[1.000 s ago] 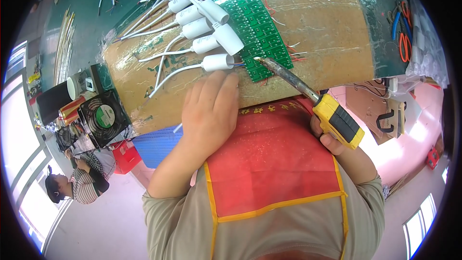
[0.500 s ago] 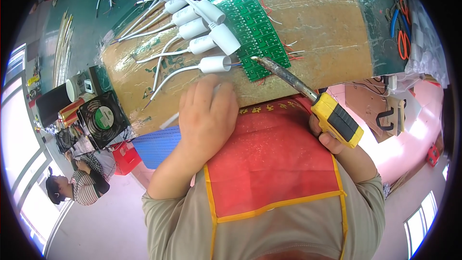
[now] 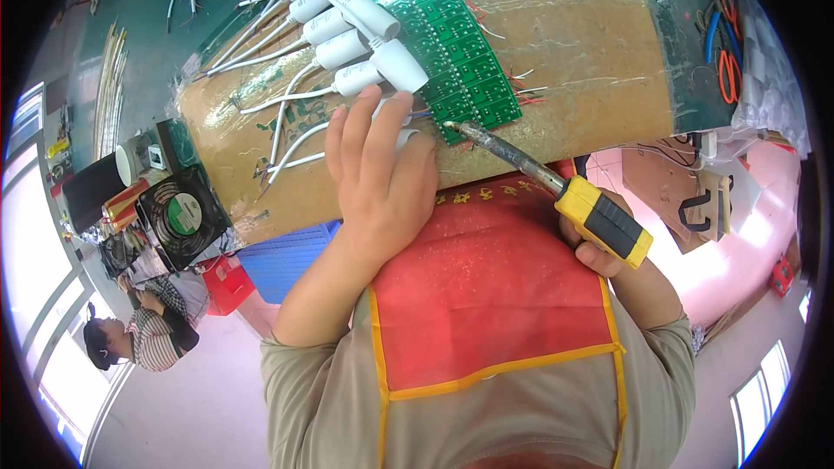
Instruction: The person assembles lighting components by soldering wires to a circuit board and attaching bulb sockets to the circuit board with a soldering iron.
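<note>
My left hand (image 3: 382,178) lies over the near edge of the work board, its fingers reaching forward around a white cylindrical housing with a white cable (image 3: 300,161), mostly hidden beneath the fingers. Another white housing, partly covered by my fingertips, has thin wires running to the green circuit board panel (image 3: 473,61). My right hand (image 3: 599,239) grips the yellow and black handle of a soldering iron (image 3: 604,221). The iron's tip is at the panel's near left corner; contact cannot be told. Several more white housings (image 3: 358,78) with cables lie in a row left of the panel.
A brown work board (image 3: 573,52) lies under the panel, with loose red and white wires beside it. A black fan (image 3: 184,215) stands at left. Orange-handled and blue-handled tools (image 3: 728,78) lie far right. A co-worker (image 3: 143,330) is beyond the left side.
My left hand has moved forward with the white cylindrical housing, bringing its cable along; its fingers now reach over the neighbouring housing. The soldering iron's tip has shifted slightly left and nearer.
</note>
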`<state>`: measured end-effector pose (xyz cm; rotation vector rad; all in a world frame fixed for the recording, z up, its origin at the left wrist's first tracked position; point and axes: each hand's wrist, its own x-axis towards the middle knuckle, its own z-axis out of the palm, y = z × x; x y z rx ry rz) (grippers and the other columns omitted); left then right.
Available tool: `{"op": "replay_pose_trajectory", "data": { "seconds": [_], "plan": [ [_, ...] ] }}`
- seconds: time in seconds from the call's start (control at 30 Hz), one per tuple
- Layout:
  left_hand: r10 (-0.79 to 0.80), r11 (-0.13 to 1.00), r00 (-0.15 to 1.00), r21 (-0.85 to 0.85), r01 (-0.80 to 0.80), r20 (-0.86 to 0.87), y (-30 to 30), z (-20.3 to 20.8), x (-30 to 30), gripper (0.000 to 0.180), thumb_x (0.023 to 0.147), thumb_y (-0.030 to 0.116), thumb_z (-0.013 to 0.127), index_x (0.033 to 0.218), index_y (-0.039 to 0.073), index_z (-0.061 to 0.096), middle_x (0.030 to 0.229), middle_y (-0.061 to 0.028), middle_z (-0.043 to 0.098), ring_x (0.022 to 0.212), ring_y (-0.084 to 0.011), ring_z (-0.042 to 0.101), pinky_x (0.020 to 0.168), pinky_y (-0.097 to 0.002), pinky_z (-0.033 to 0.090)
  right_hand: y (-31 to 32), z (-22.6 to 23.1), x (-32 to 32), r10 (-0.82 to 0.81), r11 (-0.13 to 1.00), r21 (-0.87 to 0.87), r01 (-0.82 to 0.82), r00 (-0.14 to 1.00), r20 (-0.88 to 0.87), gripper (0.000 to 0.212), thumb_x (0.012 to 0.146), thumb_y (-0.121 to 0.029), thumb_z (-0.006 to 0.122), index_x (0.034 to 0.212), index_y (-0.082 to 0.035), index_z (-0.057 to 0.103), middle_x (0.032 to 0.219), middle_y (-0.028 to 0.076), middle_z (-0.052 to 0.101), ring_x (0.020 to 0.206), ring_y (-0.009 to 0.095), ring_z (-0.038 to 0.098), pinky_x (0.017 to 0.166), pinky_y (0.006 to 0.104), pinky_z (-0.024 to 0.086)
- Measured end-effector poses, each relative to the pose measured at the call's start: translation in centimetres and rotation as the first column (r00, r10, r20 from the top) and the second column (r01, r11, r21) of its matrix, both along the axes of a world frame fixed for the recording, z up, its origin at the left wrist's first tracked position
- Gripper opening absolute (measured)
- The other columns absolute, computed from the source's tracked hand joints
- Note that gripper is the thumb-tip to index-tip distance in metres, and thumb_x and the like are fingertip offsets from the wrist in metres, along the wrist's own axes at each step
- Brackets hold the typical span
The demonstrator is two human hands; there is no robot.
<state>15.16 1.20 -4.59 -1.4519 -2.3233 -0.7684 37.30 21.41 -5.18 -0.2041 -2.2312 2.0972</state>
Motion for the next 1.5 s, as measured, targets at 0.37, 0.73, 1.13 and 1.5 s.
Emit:
{"op": "replay_pose_trajectory", "data": {
  "seconds": [0.37,0.73,1.13,1.5],
  "plan": [
    [-0.009,0.999,0.999,0.039,0.007,0.036,0.41,-0.56,-0.38,0.02,0.07,0.003,0.069,0.089,0.007,0.064,0.126,-0.0131,0.056,0.12,-0.0353,0.054,0.102,-0.05,0.039,-0.09,-0.58,-0.01,0.005,1.0,-0.031,-0.006,1.0,-0.021,0.026,0.084,-0.026,0.065,0.07,-0.008,0.053,0.067,0.007,0.054,0.06,0.03,0.053,0.057,0.0386,0.043],
    [-0.006,1.0,0.998,0.028,0.004,0.056,0.38,-0.56,-0.26,0.019,0.071,0.003,0.069,0.088,0.008,0.063,0.127,-0.012,0.056,0.12,-0.0341,0.054,0.104,-0.0502,0.037,-0.24,-0.94,0.11,-0.004,1.0,-0.013,0.003,0.999,-0.046,0.026,0.085,-0.025,0.065,0.069,-0.009,0.053,0.067,0.008,0.055,0.061,0.032,0.054,0.057,0.0407,0.043],
    [-0.011,0.999,0.998,0.033,0.009,0.068,0.4,-0.55,-0.29,0.019,0.07,0.001,0.068,0.088,0.007,0.063,0.127,-0.0125,0.055,0.121,-0.0342,0.054,0.103,-0.0512,0.038,0.06,-0.56,0.18,0.038,0.999,-0.027,-0.039,0.999,-0.03,0.031,0.086,-0.029,0.063,0.066,-0.01,0.049,0.063,0.007,0.051,0.057,0.03,0.052,0.052,0.0396,0.04],
    [-0.003,1.0,0.998,0.025,0.002,0.062,0.35,-0.64,-0.26,0.018,0.071,0.002,0.068,0.088,0.007,0.063,0.128,-0.0127,0.055,0.121,-0.0342,0.054,0.104,-0.0516,0.038,0.08,-0.37,0.22,0.01,1.0,-0.011,-0.01,0.999,-0.035,0.032,0.085,-0.028,0.064,0.064,-0.009,0.048,0.061,0.007,0.05,0.055,0.03,0.051,0.052,0.0396,0.039]
  ]
}}
